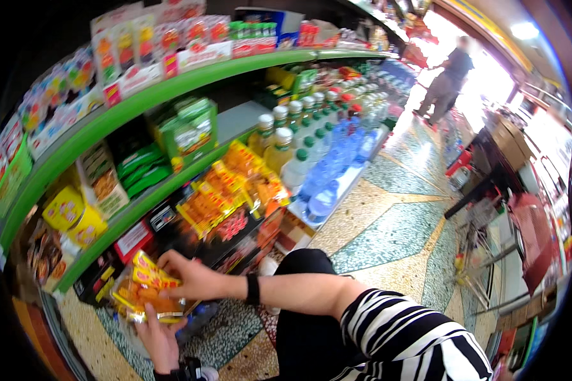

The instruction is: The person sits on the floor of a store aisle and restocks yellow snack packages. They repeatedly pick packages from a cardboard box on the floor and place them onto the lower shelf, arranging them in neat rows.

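Observation:
A clear and yellow snack packet (148, 290) with orange-brown pieces inside is held between my two hands, low beside the shelf. My right hand (193, 277), a black band on its wrist, grips the packet's upper right side. From below, my left hand (159, 335) supports the lower edge with its fingers. Just beyond them, several similar yellow packets (219, 195) lie on top of a dark printed carton (238, 233). A red and white box (133, 241) stands close behind the held packet.
Green-edged shelves (171, 90) carry candy and snack boxes. Bottled drinks (324, 147) stand in rows past the carton. My bent knee (305, 262) is beside my right forearm. Across the tiled floor (391, 233) are a metal-framed chair (500, 257) and cardboard boxes (510, 140). A person (445, 81) stands near the bright doorway.

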Demonstrator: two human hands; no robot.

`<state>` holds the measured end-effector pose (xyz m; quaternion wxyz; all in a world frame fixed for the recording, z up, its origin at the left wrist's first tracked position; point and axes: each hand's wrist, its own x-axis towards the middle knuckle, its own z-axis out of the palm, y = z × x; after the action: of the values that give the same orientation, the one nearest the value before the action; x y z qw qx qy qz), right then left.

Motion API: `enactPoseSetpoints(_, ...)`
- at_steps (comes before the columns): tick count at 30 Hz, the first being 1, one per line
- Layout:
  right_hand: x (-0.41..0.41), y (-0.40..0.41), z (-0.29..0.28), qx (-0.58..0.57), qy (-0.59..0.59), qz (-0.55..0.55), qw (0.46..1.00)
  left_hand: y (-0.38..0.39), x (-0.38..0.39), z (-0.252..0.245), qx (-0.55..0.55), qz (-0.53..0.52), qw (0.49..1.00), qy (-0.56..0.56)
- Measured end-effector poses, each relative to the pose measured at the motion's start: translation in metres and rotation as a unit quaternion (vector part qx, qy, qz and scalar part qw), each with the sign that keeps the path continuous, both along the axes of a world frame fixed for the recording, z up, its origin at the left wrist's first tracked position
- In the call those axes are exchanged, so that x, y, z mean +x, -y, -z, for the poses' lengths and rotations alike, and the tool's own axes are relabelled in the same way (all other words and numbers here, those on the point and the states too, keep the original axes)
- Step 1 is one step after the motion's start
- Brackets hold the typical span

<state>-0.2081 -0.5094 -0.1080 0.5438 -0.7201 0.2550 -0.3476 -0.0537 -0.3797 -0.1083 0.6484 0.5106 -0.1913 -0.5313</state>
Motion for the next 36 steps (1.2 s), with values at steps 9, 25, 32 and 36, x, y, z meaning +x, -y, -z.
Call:
enactPoseSetpoints(9,0.005,-0.014,-0.008,-0.018,0.063,-0.075,0.995,-0.016,0.003,-0.001,0.035,0.091,0.994,-0.038)
enactPoseSetpoints(25,0.004,-0.006,-0.013,-0.087,0.020,-0.049,0.995,-0.020,-0.016,0.004,0.033,0.137,0.990,-0.029)
enactPoseSetpoints(32,0.003,-0.009,-0.012,-0.040,-0.106,0.033,0.993,-0.013,-0.011,-0.003,-0.004,0.157,0.988,0.003)
enactPoseSetpoints(36,0.014,-0.017,-0.025,-0.008,-0.055,-0.014,0.998,-0.021,-0.001,-0.008,-0.012,0.207,0.978,-0.004)
